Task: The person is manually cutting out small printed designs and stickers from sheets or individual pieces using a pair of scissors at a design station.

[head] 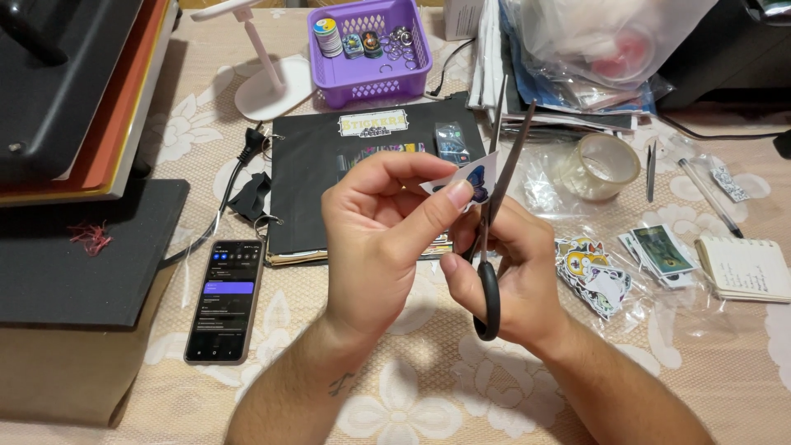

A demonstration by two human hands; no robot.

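Both hands busy above the black binder (313,177): left hand (375,239) pinching a butterfly sticker (475,180), right hand (511,280) gripping open scissors (497,198).

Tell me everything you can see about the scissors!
The scissors have black handle loops that look like plastic and two long, thin, dark metal blades. The blades are open in a narrow V and point up, away from the person. The right hand grips the handles, with fingers through the loops. The left hand pinches a small piece of paper with a blue butterfly right beside the blades, at their opening. The scissors are held up above the lace tablecloth, touching nothing else.
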